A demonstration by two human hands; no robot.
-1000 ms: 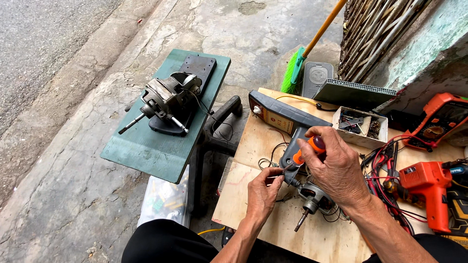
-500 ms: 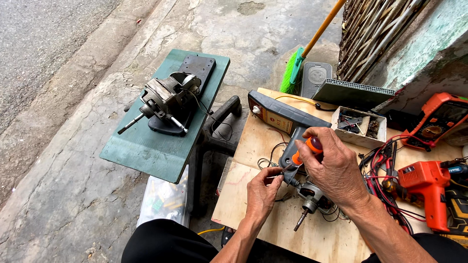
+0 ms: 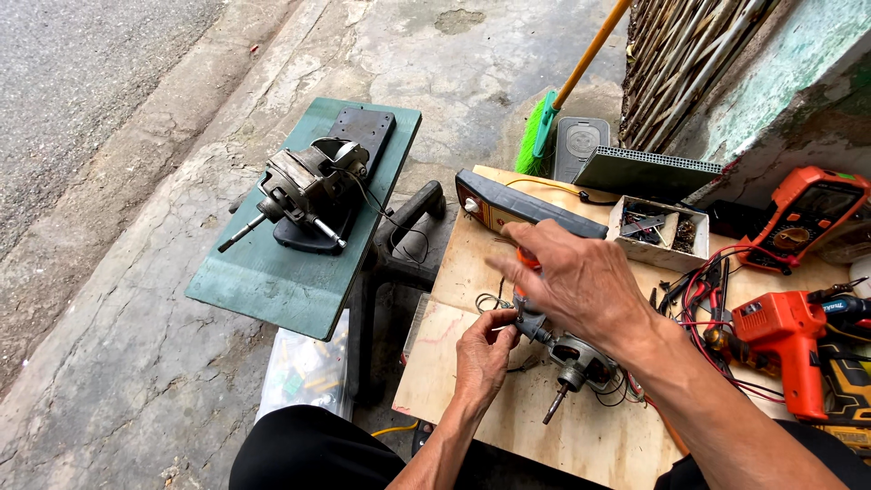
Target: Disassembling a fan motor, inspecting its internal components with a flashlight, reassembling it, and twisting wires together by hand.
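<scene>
- Our right hand [image 3: 581, 281] has lifted since a moment ago: it was clamped down over the orange-handled screwdriver [image 3: 528, 261] against the motor, and now it hovers above, fingers half spread, with only a sliver of the orange handle showing under the thumb side. We cannot tell whether it is gripping the handle or merely covering it.
- Our left hand [image 3: 483, 349] has stayed where it was, fingertips pinched on a small metal part at the near end of the small electric motor [image 3: 572, 358].
- The motor lies on the wooden bench [image 3: 590, 440], shaft pointing towards us, thin wires trailing from it.
- We read the lift as a pause or regrip in the screw work, not its end: the left hand's pinch has not let go.
- Nearby: an orange drill [image 3: 780, 340] to the right, an orange multimeter [image 3: 803, 218] behind it, a small parts box [image 3: 658, 234], and a vise [image 3: 304, 191] on the green stand [image 3: 272, 281] to the left.
</scene>
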